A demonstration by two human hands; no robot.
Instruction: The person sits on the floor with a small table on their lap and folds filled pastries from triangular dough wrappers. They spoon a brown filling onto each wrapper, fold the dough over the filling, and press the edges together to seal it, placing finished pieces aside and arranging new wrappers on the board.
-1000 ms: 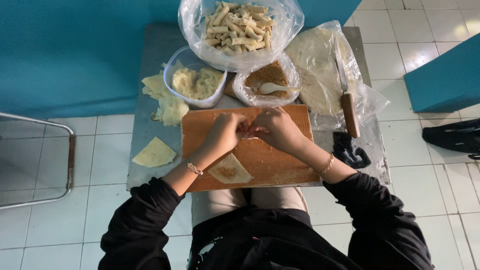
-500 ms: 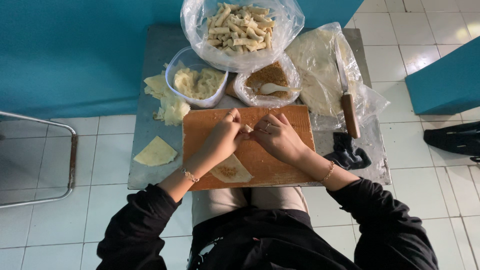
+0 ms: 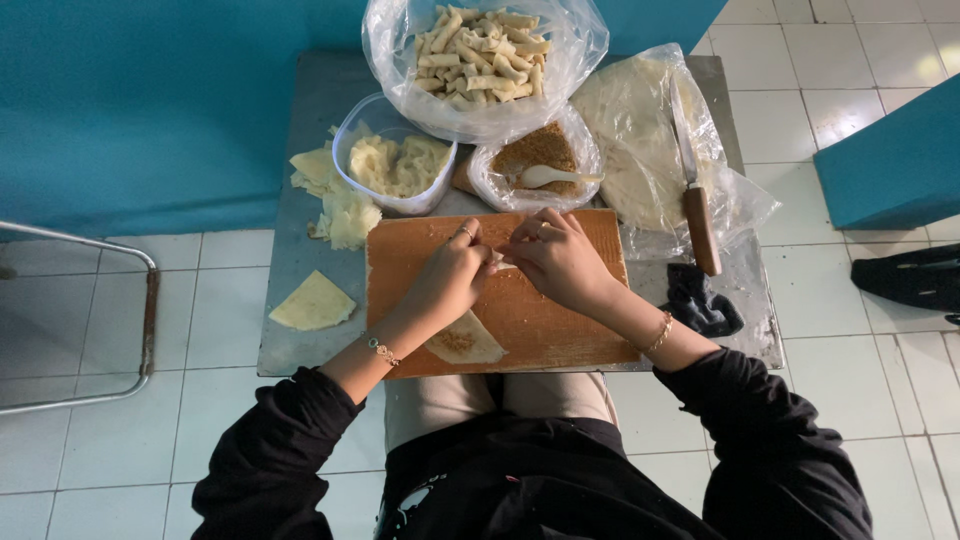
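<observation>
Working a small pale pastry roll (image 3: 503,264) between the left hand (image 3: 452,277) and the right hand (image 3: 560,262), fingertips of both pinching closed on it from either end. Mostly hidden by the fingers; only a short pale sliver showing in the gap between the hands. Long axis appearing to run from one hand to the other, across the wooden board (image 3: 590,330); exact shape and ends impossible to make out.

Lying on the board just below the left wrist: a folded triangular wrapper (image 3: 464,341) with a brownish patch on it, partly covered by the forearm.

Sitting beyond the hands on the metal bench (image 3: 300,345):
- a clear plastic tub (image 3: 392,168) of pale crumpled dough, above the left hand;
- a small bag of brown filling (image 3: 537,152) with a white spoon (image 3: 548,177) in it, directly above both hands;
- a large clear bag of finished rolls (image 3: 482,48), farthest out, top edge cut off by the frame.

Lying to the right of the right hand: a stack of round wrappers in plastic (image 3: 640,140), with a wooden-handled knife (image 3: 693,185) on top, blade pointing away from the person. A dark cloth (image 3: 697,303) beside the right forearm; detail hard to read.

Lying to the left of the left hand: loose wrapper pieces (image 3: 335,200) and a single flat wrapper (image 3: 312,303).
</observation>
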